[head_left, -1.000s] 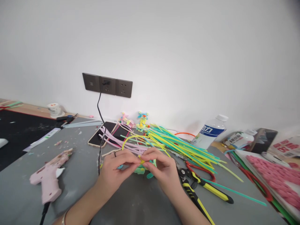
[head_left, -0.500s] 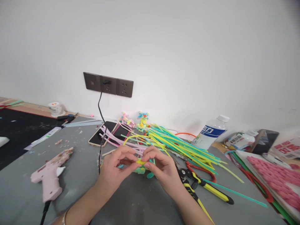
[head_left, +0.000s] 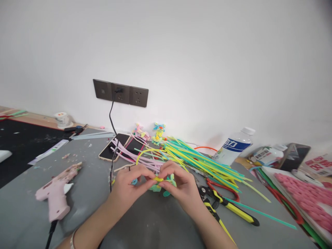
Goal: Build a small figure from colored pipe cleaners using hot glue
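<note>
Between my fingertips is a short yellow pipe cleaner piece (head_left: 158, 179). My left hand (head_left: 131, 185) pinches its left end, thumb against forefinger. The right end is pinched by my right hand (head_left: 177, 181). Just behind and below the fingers sits a mint-green fuzzy piece (head_left: 155, 188), partly hidden by the hands. A pile of yellow and teal pipe cleaners (head_left: 197, 162) spreads to the right, and lilac pipe cleaners (head_left: 129, 154) lie behind my left hand. Two small pipe cleaner figures, one pink (head_left: 140, 132) and one yellow and blue (head_left: 158, 134), stand by the wall.
A pink glue gun (head_left: 57, 193) lies at left on the grey mat. At right are yellow-black pliers (head_left: 228, 205), red-handled scissors (head_left: 225, 188) and a bottle (head_left: 234, 147). A phone (head_left: 114, 147) lies under the black cord (head_left: 112, 121). Pink braided material (head_left: 306, 197) rests far right.
Both hands still pinch the yellow piece, with the fingers slightly shifted. The left fingers are bent a little differently, and the whole view has moved slightly.
</note>
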`<state>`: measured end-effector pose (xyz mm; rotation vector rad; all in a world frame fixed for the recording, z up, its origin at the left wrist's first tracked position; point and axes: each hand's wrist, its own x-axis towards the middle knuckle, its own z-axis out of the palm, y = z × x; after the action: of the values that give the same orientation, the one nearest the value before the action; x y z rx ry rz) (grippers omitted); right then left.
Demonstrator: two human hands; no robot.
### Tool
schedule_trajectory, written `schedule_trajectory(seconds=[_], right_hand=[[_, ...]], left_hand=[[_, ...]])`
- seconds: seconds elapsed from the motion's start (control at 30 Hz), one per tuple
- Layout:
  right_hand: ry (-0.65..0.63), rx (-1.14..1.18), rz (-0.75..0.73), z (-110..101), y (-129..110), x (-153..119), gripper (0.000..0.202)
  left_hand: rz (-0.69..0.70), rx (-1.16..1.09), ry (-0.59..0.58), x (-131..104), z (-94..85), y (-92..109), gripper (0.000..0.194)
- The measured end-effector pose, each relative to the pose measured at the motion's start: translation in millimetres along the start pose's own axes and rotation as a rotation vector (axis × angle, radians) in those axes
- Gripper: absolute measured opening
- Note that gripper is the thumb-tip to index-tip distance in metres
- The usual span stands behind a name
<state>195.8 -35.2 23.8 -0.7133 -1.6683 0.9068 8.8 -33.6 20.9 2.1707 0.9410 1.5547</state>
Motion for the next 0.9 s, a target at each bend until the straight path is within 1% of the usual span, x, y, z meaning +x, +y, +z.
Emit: schedule_trajectory(seconds=[0.13, 0.3, 0.43, 0.57, 0.63, 0.7, 0.77, 0.83, 0.9], right_hand=[[-0.033, -0.057, 0.017, -5.5, -5.1, 1.6, 0.013], [-0.107, 0.029, 0.085, -11.4, -3.4, 3.2, 0.019], [-0.213, 0.103, 0.165, -17.2, -1.0, 4.1, 0.021], [-0.333, 0.147, 0.227, -23.7, -1.4, 4.9, 0.017], [-0.407, 0.176, 0.250, -26.0, -1.7, 5.4, 0.017], [-0.480, 0.198, 0.267, -27.1, -1.2, 5.8, 0.020], [-0.521, 0.219, 0.278, -27.2, 0.4, 5.9, 0.023], [-0.509, 0.246, 0.278, -26.6, 2.3, 5.6, 0.026], [-0.461, 0.267, 0.269, -25.8, 3.3, 5.0, 0.027]], left_hand=[[0.009, -0.062, -0.024, -1.4, 1.0, -1.0, 0.006], [0.016, -0.143, -0.118, -4.4, -0.1, -4.4, 0.006], [0.052, -0.146, -0.223, -5.2, -3.2, -6.3, 0.010], [0.088, -0.196, -0.301, -3.0, -6.5, -3.3, 0.012], [0.076, -0.245, -0.359, -2.1, -8.0, -0.1, 0.011], [0.040, -0.276, -0.441, -2.0, -9.0, 2.7, 0.011], [0.002, -0.296, -0.494, -3.0, -9.1, 4.1, 0.011], [-0.024, -0.315, -0.482, -4.2, -8.2, 3.8, 0.011], [-0.046, -0.326, -0.431, -4.9, -6.9, 2.6, 0.010]])
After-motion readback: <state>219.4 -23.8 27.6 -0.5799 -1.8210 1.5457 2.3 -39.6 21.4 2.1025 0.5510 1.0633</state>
